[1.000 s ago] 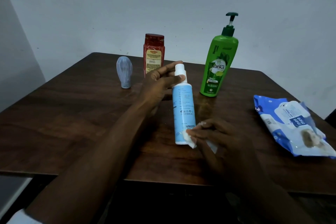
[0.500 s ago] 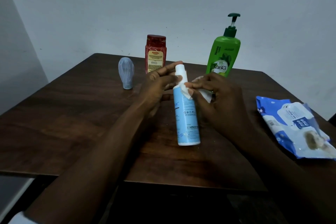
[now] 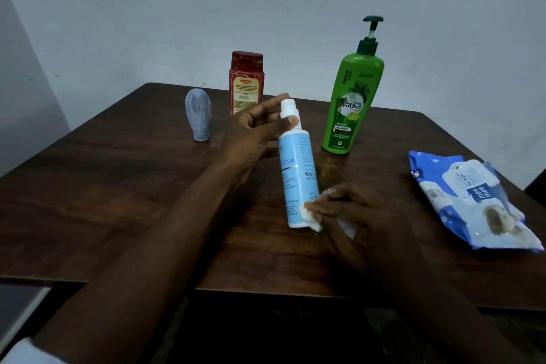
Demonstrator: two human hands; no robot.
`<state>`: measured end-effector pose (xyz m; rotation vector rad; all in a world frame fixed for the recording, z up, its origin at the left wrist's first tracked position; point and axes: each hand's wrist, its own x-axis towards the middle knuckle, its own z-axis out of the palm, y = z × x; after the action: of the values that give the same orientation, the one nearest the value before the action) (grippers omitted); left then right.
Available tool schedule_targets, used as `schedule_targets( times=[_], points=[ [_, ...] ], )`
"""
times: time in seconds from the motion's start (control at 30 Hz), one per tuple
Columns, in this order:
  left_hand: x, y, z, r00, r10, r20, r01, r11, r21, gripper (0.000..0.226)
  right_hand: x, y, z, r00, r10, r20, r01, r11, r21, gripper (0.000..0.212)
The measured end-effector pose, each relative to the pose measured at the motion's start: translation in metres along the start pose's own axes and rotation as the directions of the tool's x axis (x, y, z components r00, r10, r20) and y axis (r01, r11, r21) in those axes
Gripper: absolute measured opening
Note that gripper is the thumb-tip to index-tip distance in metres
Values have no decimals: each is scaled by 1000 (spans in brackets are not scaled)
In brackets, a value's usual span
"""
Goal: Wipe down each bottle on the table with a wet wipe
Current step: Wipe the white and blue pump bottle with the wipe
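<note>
Four bottles: a red bottle [image 3: 246, 83], a grey-blue bulb-shaped bottle [image 3: 198, 115] and a green pump bottle [image 3: 351, 103] stand toward the far edge of the dark wooden table [image 3: 103, 186], and the left hand [image 3: 254, 130] pinches the neck of a tilted light-blue bottle [image 3: 298, 174] at centre. The right hand [image 3: 354, 216] grips one white wet wipe [image 3: 310, 217] against its base; one blue wipes packet [image 3: 472, 201] lies near the right edge.

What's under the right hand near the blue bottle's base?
A white wet wipe, pinched by the right hand against the lower end of the blue bottle. Only its edges show; the hand covers the rest.
</note>
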<state>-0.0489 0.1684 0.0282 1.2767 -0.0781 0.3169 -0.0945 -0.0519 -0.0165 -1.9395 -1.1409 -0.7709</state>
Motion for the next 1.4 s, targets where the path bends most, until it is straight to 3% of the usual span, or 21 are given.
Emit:
schedule_targets(
  times=[0.17, 0.37, 0.6, 0.77, 0.9, 1.27, 1.4],
  points=[
    [0, 1, 0, 999, 39, -2, -39, 999, -5, 40, 49, 6, 1, 995, 97, 8, -97, 992, -76, 18],
    [-2, 1, -1, 998, 66, -4, -66, 998, -2, 37, 91, 16, 11, 994, 86, -71, -95, 986, -134, 17],
    [-1, 0, 3, 995, 75, -62, -74, 997, 6, 41, 32, 3, 5, 998, 55, 32, -51, 993, -104, 22],
    [-1, -2, 6, 991, 80, -103, -81, 997, -2, 44, -3, 1, 1, 999, -17, 32, 21, 990, -143, 22],
    [1, -4, 9, 986, -10, -167, -5, 996, -93, 57, 6, 0, 2, 999, 15, 38, -11, 995, -102, 22],
    [-2, 2, 8, 994, -95, 62, 101, 990, -96, 20, 83, 11, 8, 996, 52, -70, -61, 989, -134, 17],
    [-5, 3, 7, 995, -94, 37, 98, 987, -131, 19, 93, 13, 10, 995, 44, -92, -56, 991, -125, 17]
  ],
)
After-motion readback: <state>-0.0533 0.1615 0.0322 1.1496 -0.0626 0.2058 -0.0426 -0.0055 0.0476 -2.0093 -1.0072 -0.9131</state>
